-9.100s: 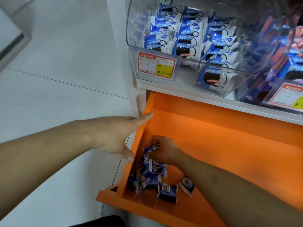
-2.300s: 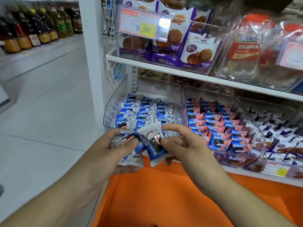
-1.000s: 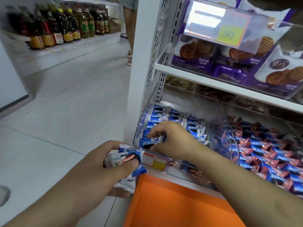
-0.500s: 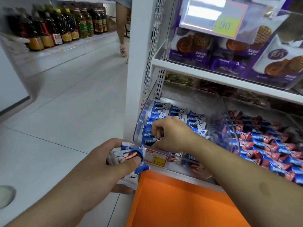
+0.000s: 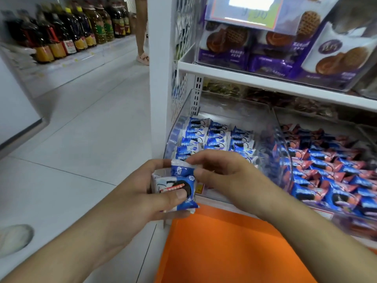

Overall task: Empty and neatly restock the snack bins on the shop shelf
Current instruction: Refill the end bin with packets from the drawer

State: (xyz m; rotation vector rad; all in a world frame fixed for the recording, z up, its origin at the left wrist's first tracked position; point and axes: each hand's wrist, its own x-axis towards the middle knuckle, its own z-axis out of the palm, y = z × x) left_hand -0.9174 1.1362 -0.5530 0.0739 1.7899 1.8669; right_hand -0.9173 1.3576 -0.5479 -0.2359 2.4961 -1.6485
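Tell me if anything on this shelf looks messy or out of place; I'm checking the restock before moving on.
Nothing stands out. The blue packets in the clear bin lie in tidy rows, and the neighbouring bin is orderly too. The left hand holds a small stack of packets not yet shelved; the right hand pinches the top one.

pale tiled floor (image 5: 85,144), white shelf upright (image 5: 159,78), bottles (image 5: 67,29) along the far aisle shelf

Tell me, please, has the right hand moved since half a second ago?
Yes. The right hand has drawn back out of the clear bin to the packets in the left hand.
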